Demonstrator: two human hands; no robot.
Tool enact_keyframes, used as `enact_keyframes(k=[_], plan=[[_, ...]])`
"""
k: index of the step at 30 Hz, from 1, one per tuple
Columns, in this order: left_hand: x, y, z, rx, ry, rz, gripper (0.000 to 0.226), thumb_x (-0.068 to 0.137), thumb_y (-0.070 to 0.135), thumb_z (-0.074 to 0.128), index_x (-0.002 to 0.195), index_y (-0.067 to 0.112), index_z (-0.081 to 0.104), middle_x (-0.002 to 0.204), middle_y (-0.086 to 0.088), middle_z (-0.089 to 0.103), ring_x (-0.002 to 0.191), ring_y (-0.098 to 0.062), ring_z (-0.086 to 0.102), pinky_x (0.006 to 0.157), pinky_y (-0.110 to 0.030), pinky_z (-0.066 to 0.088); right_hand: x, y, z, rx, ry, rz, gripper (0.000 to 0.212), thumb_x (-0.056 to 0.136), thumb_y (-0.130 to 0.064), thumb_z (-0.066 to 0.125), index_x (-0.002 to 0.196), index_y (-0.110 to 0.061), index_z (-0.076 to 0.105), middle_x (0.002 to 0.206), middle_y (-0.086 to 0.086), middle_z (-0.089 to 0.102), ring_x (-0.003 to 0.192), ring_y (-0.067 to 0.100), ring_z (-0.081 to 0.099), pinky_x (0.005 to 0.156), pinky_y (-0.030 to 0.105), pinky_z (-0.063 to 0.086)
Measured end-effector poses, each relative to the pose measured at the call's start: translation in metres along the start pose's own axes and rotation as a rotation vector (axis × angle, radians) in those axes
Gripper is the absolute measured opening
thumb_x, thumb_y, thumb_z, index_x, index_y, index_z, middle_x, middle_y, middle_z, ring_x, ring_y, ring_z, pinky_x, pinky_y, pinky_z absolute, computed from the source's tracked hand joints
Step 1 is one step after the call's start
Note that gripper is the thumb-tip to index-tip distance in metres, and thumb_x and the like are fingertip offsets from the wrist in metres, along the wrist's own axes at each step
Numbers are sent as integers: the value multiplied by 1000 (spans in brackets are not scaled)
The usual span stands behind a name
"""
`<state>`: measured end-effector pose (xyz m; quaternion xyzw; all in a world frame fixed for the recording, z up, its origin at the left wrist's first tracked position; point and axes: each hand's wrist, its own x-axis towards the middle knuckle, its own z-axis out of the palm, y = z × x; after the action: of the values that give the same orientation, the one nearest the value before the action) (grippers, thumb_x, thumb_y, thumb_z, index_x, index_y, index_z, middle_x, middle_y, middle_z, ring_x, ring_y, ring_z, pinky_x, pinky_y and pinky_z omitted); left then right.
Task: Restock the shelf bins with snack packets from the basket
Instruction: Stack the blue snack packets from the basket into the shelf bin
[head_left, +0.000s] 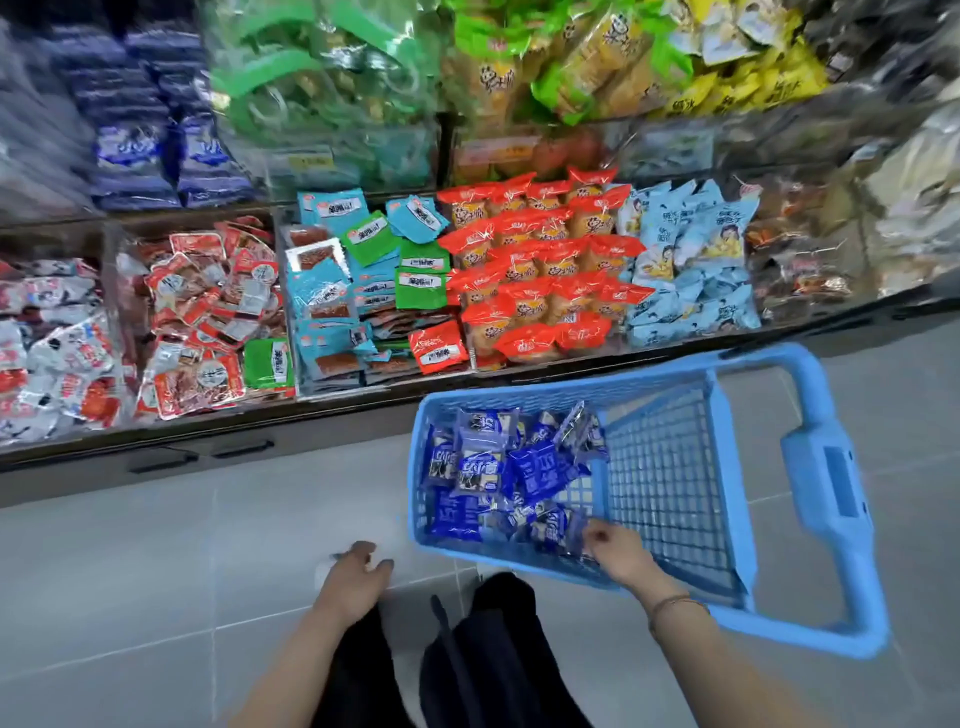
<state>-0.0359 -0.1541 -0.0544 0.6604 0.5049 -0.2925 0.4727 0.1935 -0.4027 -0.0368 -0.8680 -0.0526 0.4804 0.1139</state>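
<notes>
The snack packets (483, 467) are dark blue with white print and clear crimped edges. They are heaped at the left end of the light-blue basket (571, 387), which stands on the floor below the shelf bins (337, 391). The right hand (618, 551) reaches over the basket's near wall, fingers curled onto one packet's edge. The left hand (358, 571) hangs loosely curled over the tiles, holding nothing.

Head cam, wide-angle, looks fwd & down: basket (571, 385) close below, shelf bins (384, 388) just beyond.
</notes>
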Motion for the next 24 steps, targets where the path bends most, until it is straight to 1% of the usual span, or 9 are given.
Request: enact_keyframes(k=[3,7,11,12,14,15,17,21,24], plan=[[17,22,33,-107,119,-25,64,92,22,60,144,-2,31,144,-23,41,130,-35,43,110,-38,31,30,21,-15,-14,-44,2,24,94,-11,46,84,-1,65,87,10,62,95,32,63,60,27,33],[49,42,60,-237,317,-14,64,92,21,60,143,-3,32,141,-25,42,128,-38,45,105,-44,38,74,40,-15,4,-69,54,30,94,-25,54,102,1,67,107,17,67,99,29,63,73,29,45],[84,52,74,-240,503,49,31,95,29,53,114,5,52,102,-18,64,91,-37,61,70,-36,44,118,48,8,19,-151,178,34,94,-32,54,91,0,63,108,19,64,104,29,60,94,31,45],[90,53,79,-263,539,50,24,96,31,50,105,9,51,91,-15,64,83,-37,61,63,-34,42,128,49,15,-3,-186,199,33,96,-34,51,101,-4,61,114,17,61,110,27,56,102,31,40],[100,52,87,-315,626,51,19,98,32,46,92,14,49,78,-10,62,74,-34,61,59,-34,42,148,53,30,0,-212,257,63,96,-44,47,141,-2,34,149,16,34,136,29,35,114,33,25],[104,50,91,-339,662,58,21,99,32,45,89,14,49,75,-9,62,72,-33,61,61,-36,45,157,53,37,36,-207,320,81,92,-51,48,149,-4,15,157,15,15,143,31,21,117,36,19],[107,46,95,-376,694,76,22,100,31,43,87,14,51,73,-7,62,69,-30,61,64,-37,48,169,54,49,87,-186,379,103,83,-63,54,151,-7,0,158,16,-3,146,34,6,119,42,15],[107,40,98,-373,724,104,26,101,32,42,85,13,50,71,-1,59,69,-25,59,62,-32,42,185,63,59,276,-147,327,111,64,-64,73,147,-9,25,151,18,28,137,36,31,113,42,30],[106,41,100,-372,734,109,29,100,35,41,85,13,51,73,-4,61,68,-23,59,62,-32,42,192,68,57,226,-230,321,122,58,-74,69,150,-16,14,157,15,13,145,36,11,118,48,13]])
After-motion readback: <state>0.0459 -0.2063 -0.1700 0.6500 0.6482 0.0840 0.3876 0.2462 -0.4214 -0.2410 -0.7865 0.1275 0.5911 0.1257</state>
